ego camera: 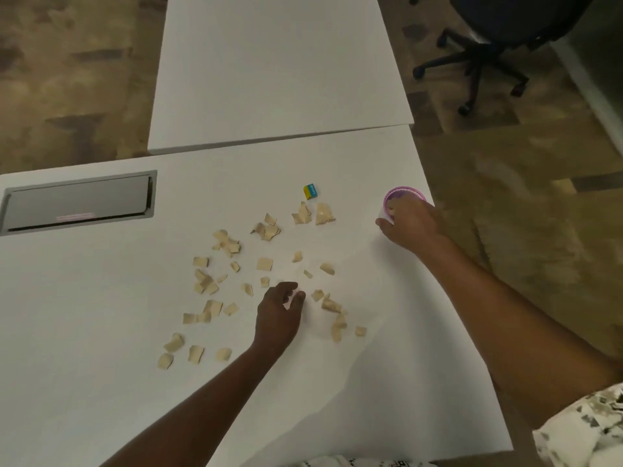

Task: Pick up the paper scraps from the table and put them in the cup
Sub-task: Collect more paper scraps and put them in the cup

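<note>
Several tan paper scraps (265,263) lie scattered over the middle of the white table (101,365). A pink cup (401,194) stands near the table's right edge. My right hand (409,224) is at the cup's near side, its fingers curled over the rim and covering part of the opening; some tan paper shows at its fingertips. My left hand (278,316) is low over the scraps in the middle, with thumb and fingers curled toward each other; whether they pinch a scrap I cannot tell.
A small blue and yellow piece (310,190) lies beyond the scraps. A grey cable hatch (79,202) is set into the table at the left. A second white table (276,69) abuts the far side. An office chair (485,45) stands at the back right.
</note>
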Demonstrator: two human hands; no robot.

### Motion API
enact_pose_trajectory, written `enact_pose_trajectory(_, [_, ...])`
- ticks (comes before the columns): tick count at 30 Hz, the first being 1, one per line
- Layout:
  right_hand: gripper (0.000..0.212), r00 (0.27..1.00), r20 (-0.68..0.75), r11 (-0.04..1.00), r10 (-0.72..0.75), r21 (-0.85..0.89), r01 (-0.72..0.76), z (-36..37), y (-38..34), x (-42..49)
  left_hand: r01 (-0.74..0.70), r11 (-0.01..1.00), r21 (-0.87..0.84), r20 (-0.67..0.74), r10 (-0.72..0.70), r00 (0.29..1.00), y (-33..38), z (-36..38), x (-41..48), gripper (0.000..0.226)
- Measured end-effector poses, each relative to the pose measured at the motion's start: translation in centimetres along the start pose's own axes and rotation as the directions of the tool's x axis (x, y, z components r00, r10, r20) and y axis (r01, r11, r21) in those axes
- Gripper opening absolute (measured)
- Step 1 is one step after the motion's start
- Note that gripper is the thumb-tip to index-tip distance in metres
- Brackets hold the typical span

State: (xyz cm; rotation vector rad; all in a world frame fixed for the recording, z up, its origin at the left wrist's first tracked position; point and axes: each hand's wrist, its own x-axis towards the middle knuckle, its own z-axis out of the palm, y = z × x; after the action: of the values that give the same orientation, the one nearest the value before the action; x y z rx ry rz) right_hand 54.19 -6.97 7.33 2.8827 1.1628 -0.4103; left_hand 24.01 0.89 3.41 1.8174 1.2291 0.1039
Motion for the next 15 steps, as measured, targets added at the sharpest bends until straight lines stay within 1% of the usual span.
enact_pose_trajectory(3, [0.038, 0.991, -0.137, 0.984, -0.006, 0.174, 0.03, -0.9, -1.8, -3.0, -0.04, 0.998, 0.046, -0.018, 0.04, 0.999, -1.4, -0.5, -1.0, 0.03])
enact_pose_trajectory(4, [0.038, 0.987, -0.162, 0.972, -0.021, 0.226, 0.058, -0.9, -2.5, -4.4, -0.059, 0.995, 0.074, -0.024, 0.061, 0.998, -2.0, -0.7, -1.5, 0.031])
enact_pose_trajectory(5, [0.04, 0.988, -0.148, 0.962, -0.034, 0.264, 0.073, -0.5, -3.3, -5.8, -0.085, 0.99, 0.113, -0.031, 0.089, 0.996, -2.8, -0.9, -1.9, 0.033])
enact_pose_trajectory(6, [0.043, 0.994, -0.098, 0.954, -0.04, 0.293, 0.068, 0.1, -4.1, -7.2, -0.111, 0.981, 0.158, -0.036, 0.118, 0.992, -3.8, -1.1, -2.4, 0.035])
enact_pose_trajectory(8, [0.051, 0.998, 0.061, 0.948, -0.014, 0.318, -0.006, 2.2, -5.5, -10.0, -0.143, 0.953, 0.266, -0.039, 0.159, 0.987, -5.9, -1.5, -3.4, 0.047])
enact_pose_trajectory(10, [0.058, 0.98, 0.196, 0.949, 0.032, 0.301, -0.091, 4.6, -6.7, -12.6, -0.129, 0.921, 0.368, -0.046, 0.157, 0.987, -8.1, -1.9, -4.5, 0.063])
enact_pose_trajectory(12, [0.064, 0.958, 0.276, 0.945, 0.079, 0.287, -0.16, 6.8, -7.9, -14.9, -0.091, 0.883, 0.461, -0.06, 0.134, 0.989, -10.4, -2.6, -5.6, 0.078])
enact_pose_trajectory(15, [0.071, 0.936, 0.312, 0.93, 0.162, 0.269, -0.251, 9.3, -9.1, -17.6, 0.0, 0.86, 0.51, -0.107, 0.064, 0.992, -13.8, -4.2, -7.1, 0.098])
